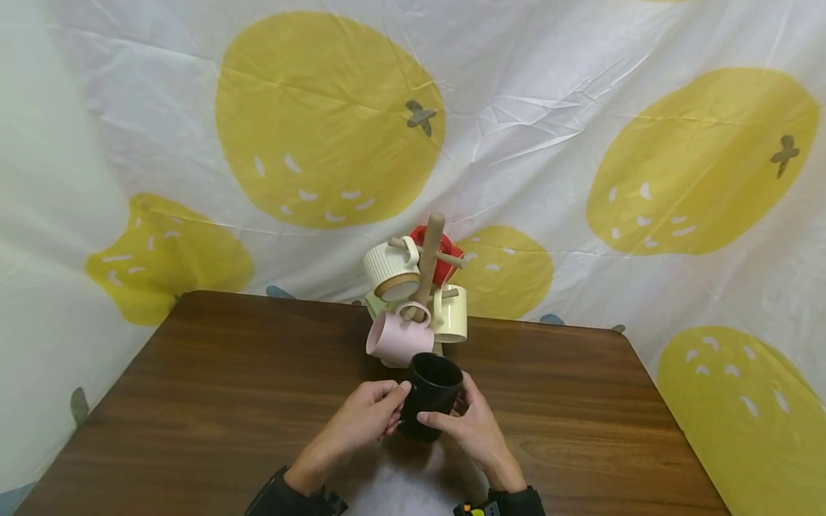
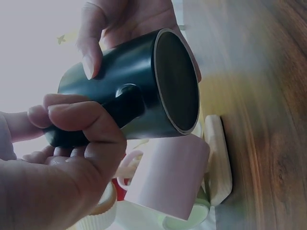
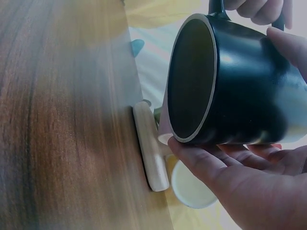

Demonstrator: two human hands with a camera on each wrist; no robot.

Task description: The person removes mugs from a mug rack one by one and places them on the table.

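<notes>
- Left hand (image 1: 371,412) pinches handle (image 2: 122,106) of black mug (image 1: 422,398); right hand (image 1: 474,423) grips its body, thumb opposite fingers.
- Mug between both hands, base raised above table (image 1: 258,373).
- Judgement: smooth glaze could slip; move both hands as one, clear of pink mug (image 1: 400,340) on wooden mug tree (image 1: 429,265) just beyond.
- Wood-grain surface below hands; fruit-printed curtain (image 1: 516,43) beyond.

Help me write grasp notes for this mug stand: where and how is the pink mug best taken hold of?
Probably round the body of the pink mug, from the front left. It hangs tilted with its handle uppermost, close to the stand, leaving the body's rounded side bare at the front; in the head view the black mug crowds its lower right.
</notes>
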